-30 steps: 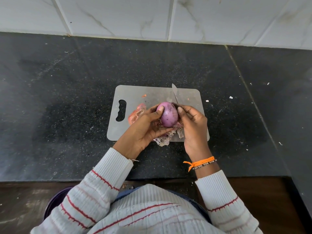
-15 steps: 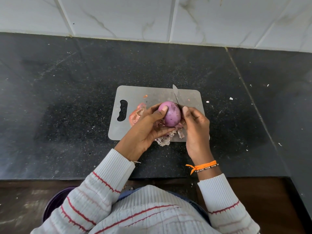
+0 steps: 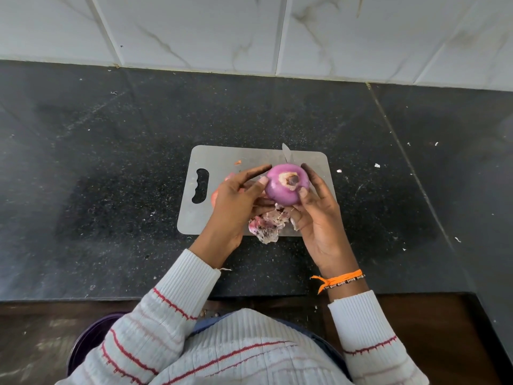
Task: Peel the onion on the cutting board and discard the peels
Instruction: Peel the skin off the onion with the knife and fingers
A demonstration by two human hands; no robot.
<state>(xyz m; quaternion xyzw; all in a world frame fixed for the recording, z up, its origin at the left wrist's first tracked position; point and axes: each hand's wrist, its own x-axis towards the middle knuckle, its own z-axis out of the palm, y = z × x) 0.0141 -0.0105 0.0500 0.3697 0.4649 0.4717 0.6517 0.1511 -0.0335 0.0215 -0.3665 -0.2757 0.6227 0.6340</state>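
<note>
Peeled onion held up between both hands over the cutting board, root end turned to the camera.

The onion (image 3: 287, 185) sits just above the cutting board (image 3: 219, 159), smooth and purple, so most of its dry skin looks to be off. The right hand (image 3: 319, 218) cradles it, its grip curled round the bulb with the thumb pressed near the brown root scar, probably to present that end for checking or trimming. The left hand (image 3: 236, 201) steadies the other side, thumb tip on the skin and fingers stretched along it rather than closed. Loose peels (image 3: 266, 225) lie heaped on the board's near edge, spilling toward the dark tabletop (image 3: 111, 162), likely kept together for one sweep to discard. A knife blade (image 3: 286, 154) shows behind the onion.
</note>
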